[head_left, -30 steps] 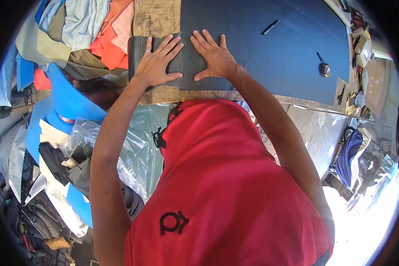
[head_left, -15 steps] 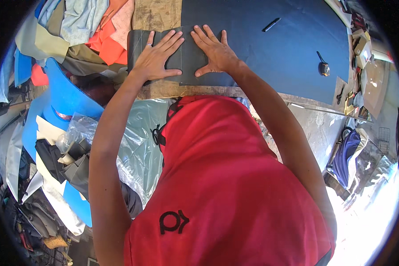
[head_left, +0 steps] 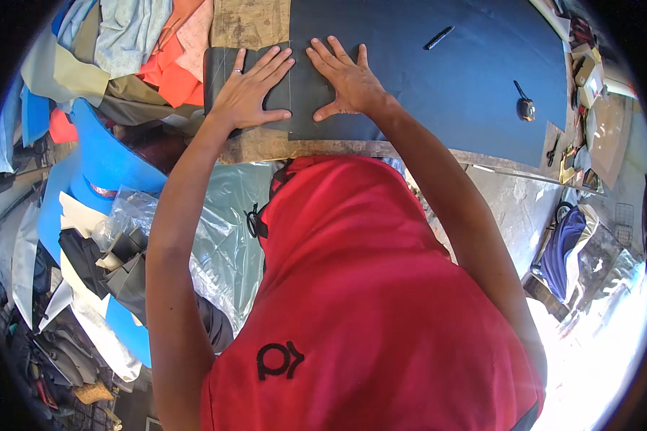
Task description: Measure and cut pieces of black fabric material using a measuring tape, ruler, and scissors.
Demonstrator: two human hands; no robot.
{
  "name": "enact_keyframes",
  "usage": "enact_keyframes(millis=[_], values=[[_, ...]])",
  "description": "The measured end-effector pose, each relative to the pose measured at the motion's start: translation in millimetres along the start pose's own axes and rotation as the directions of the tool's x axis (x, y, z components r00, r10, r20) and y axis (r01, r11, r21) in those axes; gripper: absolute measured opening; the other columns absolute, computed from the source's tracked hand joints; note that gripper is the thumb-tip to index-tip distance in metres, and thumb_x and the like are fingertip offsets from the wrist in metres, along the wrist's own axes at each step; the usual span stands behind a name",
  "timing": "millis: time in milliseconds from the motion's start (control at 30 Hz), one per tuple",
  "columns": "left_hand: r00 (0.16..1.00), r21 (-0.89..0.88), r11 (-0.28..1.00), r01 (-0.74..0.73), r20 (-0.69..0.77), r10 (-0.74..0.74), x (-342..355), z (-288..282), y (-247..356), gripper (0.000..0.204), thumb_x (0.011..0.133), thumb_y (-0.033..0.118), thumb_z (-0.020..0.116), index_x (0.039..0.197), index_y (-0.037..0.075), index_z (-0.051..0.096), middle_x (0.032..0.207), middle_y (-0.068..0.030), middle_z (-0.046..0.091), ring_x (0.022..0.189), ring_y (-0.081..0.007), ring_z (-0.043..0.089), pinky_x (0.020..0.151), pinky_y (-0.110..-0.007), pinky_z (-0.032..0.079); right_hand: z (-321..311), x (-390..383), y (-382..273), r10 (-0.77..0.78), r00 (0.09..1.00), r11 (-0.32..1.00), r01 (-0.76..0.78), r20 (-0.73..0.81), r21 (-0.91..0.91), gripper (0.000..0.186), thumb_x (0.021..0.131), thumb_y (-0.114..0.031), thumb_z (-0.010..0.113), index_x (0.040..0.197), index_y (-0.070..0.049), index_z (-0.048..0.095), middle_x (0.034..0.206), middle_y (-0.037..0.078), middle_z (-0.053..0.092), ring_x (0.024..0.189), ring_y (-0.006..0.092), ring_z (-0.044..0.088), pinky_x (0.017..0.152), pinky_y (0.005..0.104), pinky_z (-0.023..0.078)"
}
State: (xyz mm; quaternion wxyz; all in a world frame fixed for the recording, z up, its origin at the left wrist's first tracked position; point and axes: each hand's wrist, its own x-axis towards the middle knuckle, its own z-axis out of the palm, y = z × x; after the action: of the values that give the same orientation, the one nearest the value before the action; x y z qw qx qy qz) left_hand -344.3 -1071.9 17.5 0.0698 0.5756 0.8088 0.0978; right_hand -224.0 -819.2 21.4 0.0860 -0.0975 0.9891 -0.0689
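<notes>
My left hand (head_left: 250,92) lies flat, fingers spread, on a dark grey sheet piece (head_left: 219,72) at the near edge of a wooden table (head_left: 246,21). My right hand (head_left: 343,77) presses flat beside it, on the seam where the grey piece meets a large dark blue sheet (head_left: 446,79). Neither hand grips anything. A ring shows on a left finger.
A black pen (head_left: 438,37) and a tape measure (head_left: 525,108) lie on the blue sheet. Scissors (head_left: 552,149) and small boxes (head_left: 589,75) sit at the right end. Piles of coloured fabric (head_left: 122,50) and blue sheets (head_left: 101,165) crowd the left; clear plastic (head_left: 223,237) hangs below the table.
Both hands have slid a little farther away across the sheets, staying flat with fingers spread.
</notes>
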Motion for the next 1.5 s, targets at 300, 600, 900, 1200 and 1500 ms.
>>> enact_keyframes(millis=[300, 600, 900, 1200, 1500], values=[[1.0, -0.017, 1.0, -0.01, -0.01, 0.01, 3.5, -1.7, -5.3, 0.106, 0.082, 0.064, 0.07, 0.167, 0.018, 0.029, 0.176, 0.0034, 0.025, 0.163, -0.0156, 0.017, 0.128, -0.066, 0.007, 3.6, 4.6, 3.5, 0.003, 1.0, 0.999, -0.002, -0.022, 0.051, 0.146, 0.054, -0.083, 0.081, 0.17, -0.019, 0.02, 0.178, 0.001, 0.014, 0.164, 0.0324, 0.008, 0.12, 0.0798, 0.016], [0.999, -0.034, 0.999, -0.017, -0.03, 0.016, 5.9, -0.4, -6.9, 0.105, 0.081, 0.063, 0.071, 0.167, 0.018, 0.03, 0.176, 0.0035, 0.026, 0.163, -0.0156, 0.018, 0.128, -0.066, 0.007, 6.1, 5.0, 5.3, 0.015, 1.0, 0.993, -0.014, -0.006, 0.115, 0.145, 0.055, -0.075, 0.087, 0.17, -0.018, 0.02, 0.178, 0.001, 0.012, 0.164, 0.0315, 0.005, 0.121, 0.0797, 0.014], [0.999, -0.034, 0.999, -0.024, -0.036, 0.022, 5.2, 2.3, -8.7, 0.107, 0.079, 0.065, 0.072, 0.167, 0.019, 0.03, 0.176, 0.0035, 0.026, 0.163, -0.0161, 0.018, 0.128, -0.066, 0.007, 9.7, 5.7, 6.5, 0.006, 1.0, 0.992, -0.004, -0.02, 0.124, 0.147, 0.053, -0.077, 0.087, 0.17, -0.019, 0.019, 0.178, 0.0, 0.012, 0.164, 0.0314, 0.005, 0.121, 0.0801, 0.012], [0.999, -0.001, 0.999, -0.042, -0.013, 0.042, 4.6, 4.6, -10.3, 0.112, 0.074, 0.068, 0.074, 0.168, 0.025, 0.029, 0.176, 0.0035, 0.024, 0.163, -0.0182, 0.017, 0.128, -0.066, 0.006, 15.9, 4.8, 8.7, -0.001, 0.999, 0.992, 0.007, -0.048, 0.126, 0.15, 0.05, -0.084, 0.084, 0.17, -0.022, 0.019, 0.178, 0.0, 0.012, 0.164, 0.0314, 0.005, 0.121, 0.0811, 0.009], [0.998, -0.024, 0.999, -0.048, -0.039, 0.047, 2.8, 7.0, -11.1, 0.113, 0.073, 0.069, 0.074, 0.168, 0.028, 0.029, 0.176, 0.0037, 0.024, 0.163, -0.0191, 0.017, 0.128, -0.067, 0.007, 13.1, 4.5, 7.4, -0.003, 0.999, 0.992, 0.008, -0.04, 0.127, 0.148, 0.051, -0.082, 0.086, 0.17, -0.023, 0.019, 0.178, 0.0, 0.012, 0.164, 0.0309, 0.004, 0.121, 0.0806, 0.008]])
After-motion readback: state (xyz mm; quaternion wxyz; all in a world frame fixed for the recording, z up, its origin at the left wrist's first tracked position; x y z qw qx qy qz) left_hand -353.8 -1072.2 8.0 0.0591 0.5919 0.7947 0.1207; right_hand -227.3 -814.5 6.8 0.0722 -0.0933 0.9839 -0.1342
